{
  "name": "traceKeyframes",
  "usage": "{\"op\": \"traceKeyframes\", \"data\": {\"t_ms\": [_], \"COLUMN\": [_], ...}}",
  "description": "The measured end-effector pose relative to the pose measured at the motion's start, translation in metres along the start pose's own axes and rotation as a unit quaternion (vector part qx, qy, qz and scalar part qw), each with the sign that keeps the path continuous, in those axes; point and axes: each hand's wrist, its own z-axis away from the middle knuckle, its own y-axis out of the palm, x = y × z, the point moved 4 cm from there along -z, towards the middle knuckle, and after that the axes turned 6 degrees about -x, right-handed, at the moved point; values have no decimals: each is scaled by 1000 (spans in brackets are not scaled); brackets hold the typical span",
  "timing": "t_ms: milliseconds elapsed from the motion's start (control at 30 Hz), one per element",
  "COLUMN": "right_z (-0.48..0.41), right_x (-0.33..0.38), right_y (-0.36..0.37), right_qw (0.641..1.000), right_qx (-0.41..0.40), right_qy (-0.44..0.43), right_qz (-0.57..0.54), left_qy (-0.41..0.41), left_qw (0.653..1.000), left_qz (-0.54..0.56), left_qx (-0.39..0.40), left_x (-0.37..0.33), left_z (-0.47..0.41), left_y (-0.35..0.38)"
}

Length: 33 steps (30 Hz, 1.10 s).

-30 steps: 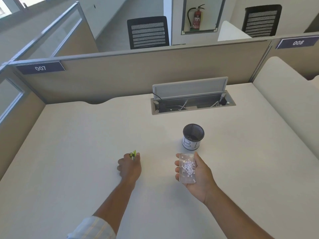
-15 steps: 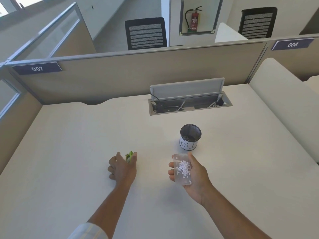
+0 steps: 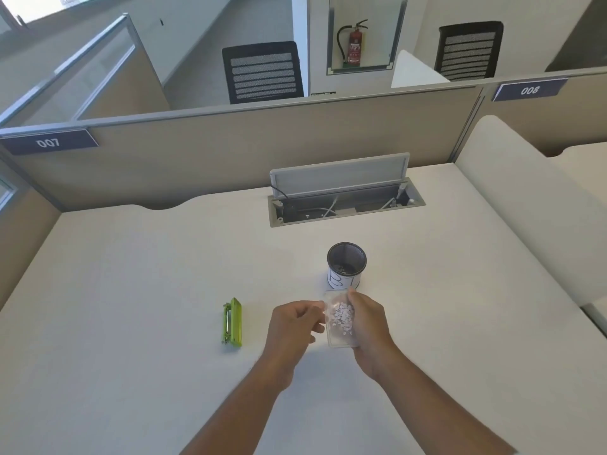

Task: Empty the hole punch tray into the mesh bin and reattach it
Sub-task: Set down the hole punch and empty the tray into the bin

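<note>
Both hands meet over the clear plastic tray [image 3: 340, 320], which is off the punch and held just above the surface [image 3: 131, 274]. Seen from the head camera, the right hand [image 3: 369, 326] has its grip closed on the tray, fingers wrapped along its right edge and thumb near the far end. The left hand [image 3: 292, 326] is curled, with its fingertips [image 3: 317, 310] at the tray's left edge; whether they pinch the tray or only touch it cannot be told. The tray lies roughly flat with its open side up, and a heap of small white paper dots [image 3: 341, 318] sits inside it, gathered toward the far half.

Just beyond the tray, near the right thumb but not touching it, stands the mesh bin [image 3: 346, 265], a small round black cup upright on the surface with a white paper label bearing hand-drawn marks around its lower part. A few small bits lie at its bottom.

To the left of the hands, apart from them, the green hole punch [image 3: 232, 323] lies on the surface with its metal underside showing, its long axis running away from the person.

Farther back, a cable box [image 3: 345, 198] is sunk into the surface with its grey lid raised. Partition panels [image 3: 230, 149] behind it carry plates reading 007 and 008.
</note>
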Motion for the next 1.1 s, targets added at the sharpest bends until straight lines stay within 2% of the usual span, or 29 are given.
{"op": "traceKeyframes", "data": {"t_ms": [333, 800, 1100], "right_z": [-36, -105, -125], "right_x": [44, 110, 120], "right_y": [0, 6, 6], "right_qw": [998, 976, 947], "right_qx": [-41, -44, -45], "right_qy": [-42, -167, -222], "right_qz": [13, 133, 227], "left_qy": [-33, 35, 96], "left_qw": [998, 995, 984], "left_qz": [-26, -83, -146], "left_qx": [41, -39, -39], "left_x": [-33, -92, -97], "left_z": [-51, -146, -168], "left_y": [26, 52, 60]}}
